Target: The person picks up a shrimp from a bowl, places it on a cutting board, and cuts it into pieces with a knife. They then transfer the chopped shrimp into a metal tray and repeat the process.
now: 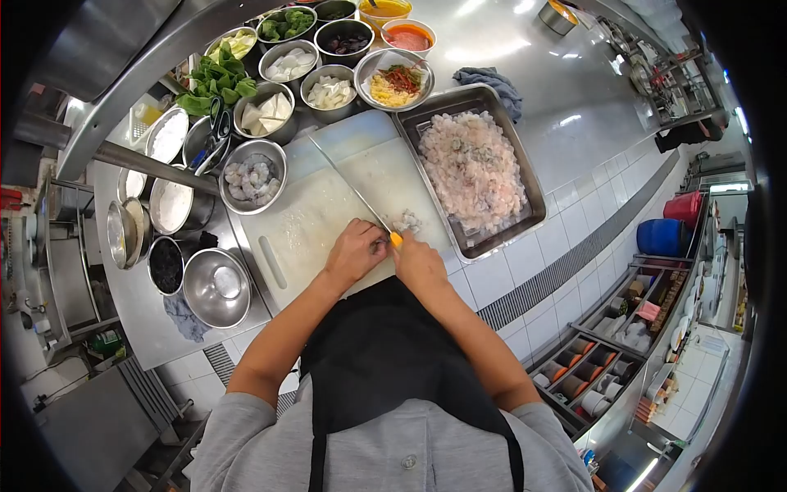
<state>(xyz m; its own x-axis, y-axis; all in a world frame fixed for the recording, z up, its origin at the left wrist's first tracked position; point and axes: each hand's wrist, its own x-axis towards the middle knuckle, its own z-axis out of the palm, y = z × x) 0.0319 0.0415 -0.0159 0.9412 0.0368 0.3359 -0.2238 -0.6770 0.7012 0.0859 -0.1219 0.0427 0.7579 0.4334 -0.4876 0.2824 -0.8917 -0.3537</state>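
My right hand [419, 261] is closed on the yellow handle of a long knife [351, 185], whose blade points away over the white cutting board [316, 220]. Just left of the handle, my left hand [357, 248] has its fingers bent together around something small and greyish, too hidden to name. Chopped shrimp pieces [407, 220] lie on the board beyond the knife handle. Whole peeled shrimp fill a steel bowl [253, 177] at the board's left edge. On the right, a deep steel tray [537, 215] holds a large heap of chopped shrimp [475, 168].
Several steel containers of vegetables and sauces line the far side, including a bowl of yellow and red bits [395, 80]. An empty steel bowl [217, 287] stands at the left, near a grey cloth [185, 318]. A metal rail [156, 164] crosses the upper left.
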